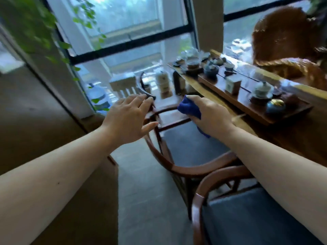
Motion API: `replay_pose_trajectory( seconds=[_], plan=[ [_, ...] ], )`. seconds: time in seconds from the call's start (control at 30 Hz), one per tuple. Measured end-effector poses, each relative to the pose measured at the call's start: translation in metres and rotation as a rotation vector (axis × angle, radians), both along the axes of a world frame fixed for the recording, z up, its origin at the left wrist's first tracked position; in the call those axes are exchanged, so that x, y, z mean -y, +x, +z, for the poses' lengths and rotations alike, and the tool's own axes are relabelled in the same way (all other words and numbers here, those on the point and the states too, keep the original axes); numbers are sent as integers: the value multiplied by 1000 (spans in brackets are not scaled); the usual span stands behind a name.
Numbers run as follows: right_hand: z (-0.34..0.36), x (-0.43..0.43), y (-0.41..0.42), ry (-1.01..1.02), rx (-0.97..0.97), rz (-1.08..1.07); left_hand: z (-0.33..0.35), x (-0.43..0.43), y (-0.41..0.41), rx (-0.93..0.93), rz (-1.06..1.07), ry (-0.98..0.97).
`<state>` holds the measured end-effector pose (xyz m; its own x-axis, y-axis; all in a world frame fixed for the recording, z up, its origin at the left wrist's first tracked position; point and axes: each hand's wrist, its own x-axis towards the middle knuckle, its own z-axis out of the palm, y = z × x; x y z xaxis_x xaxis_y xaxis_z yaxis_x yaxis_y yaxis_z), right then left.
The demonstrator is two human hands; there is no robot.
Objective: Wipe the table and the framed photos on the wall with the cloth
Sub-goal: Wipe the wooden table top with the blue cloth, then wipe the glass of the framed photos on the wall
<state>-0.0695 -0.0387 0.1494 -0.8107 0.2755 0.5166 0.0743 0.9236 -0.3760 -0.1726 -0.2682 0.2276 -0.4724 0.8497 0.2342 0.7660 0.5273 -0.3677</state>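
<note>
Room: tea corner by tall windows [134,30], blurred throughout; trailing plant [35,27] at far left.
Wall at left: plain grey-brown surface [26,121]; framed photos nowhere in view.
Left hand [127,119]: fingers spread, holding nothing, hovering over the back rail of the far chair [194,167].
Cloth [189,107]: blue, bunched, tail hanging below the palm; held above the chair seat, just beside the table edge, not yet touching wood.
Right hand [210,115]: curled tight around the cloth.
Table [290,138]: long wooden top at right, carrying a tea tray [247,103] crowded with cups and lidded pots.
Near chair [212,184]: tucked against the table, between body and top.
Step judged: bringing cloth to the table.
Doing it well: flatten the cloth first, sweep the bare edge strip along the grain, stay clear of the tray rim and crockery.
</note>
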Motion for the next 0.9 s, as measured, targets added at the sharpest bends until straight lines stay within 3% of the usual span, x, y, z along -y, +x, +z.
replay_pose_trajectory(
  seconds=[0.27, 0.5, 0.9],
  plan=[
    [103, 160, -72, 87, -175, 274, 99, 188, 20, -177, 276, 117],
    [167, 302, -84, 0, -337, 465, 159, 317, 70, -323, 474, 143],
    [267, 477, -95, -144, -586, 915, 245, 422, 163, -594, 806, 121]
  ],
)
